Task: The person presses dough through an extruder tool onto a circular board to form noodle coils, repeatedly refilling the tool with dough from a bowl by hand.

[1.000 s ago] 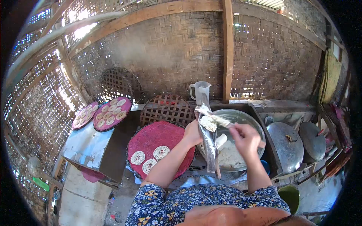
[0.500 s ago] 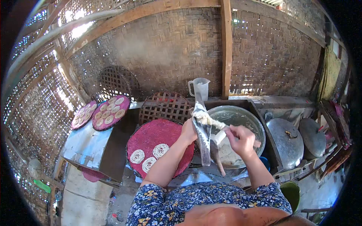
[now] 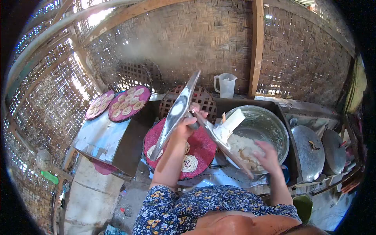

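Observation:
My left hand [image 3: 188, 124] is wrapped round a hinged wooden hand press with its two arms spread apart. Its long left arm [image 3: 178, 107] bears a pale, dough-smeared patch at the middle. The right arm carries a white block [image 3: 234, 120] and slants over the edge of a big metal basin [image 3: 285, 131]. Down in that basin, my right hand [image 3: 268, 156] is at the whitish dough [image 3: 243, 147], fingers apart and slightly blurred; contact is hard to make out. Below the press lies a round pink tray [image 3: 205, 154] with coiled noodle-like rounds [image 3: 189, 163], partly covered by my left forearm.
Two pink trays of coils [image 3: 129, 103] rest on a metal-topped box [image 3: 100, 135] at left. Behind the basin stands a plastic jug [image 3: 226, 86], beside an openwork woven tray [image 3: 203, 102]. Metal lids [image 3: 308, 152] are at right. A wooden post [image 3: 257, 47] rises behind.
The press has swung from closed together to spread apart, and moved left. My right hand has left the dough-smeared press and gone down into the basin. The view has shifted slightly.

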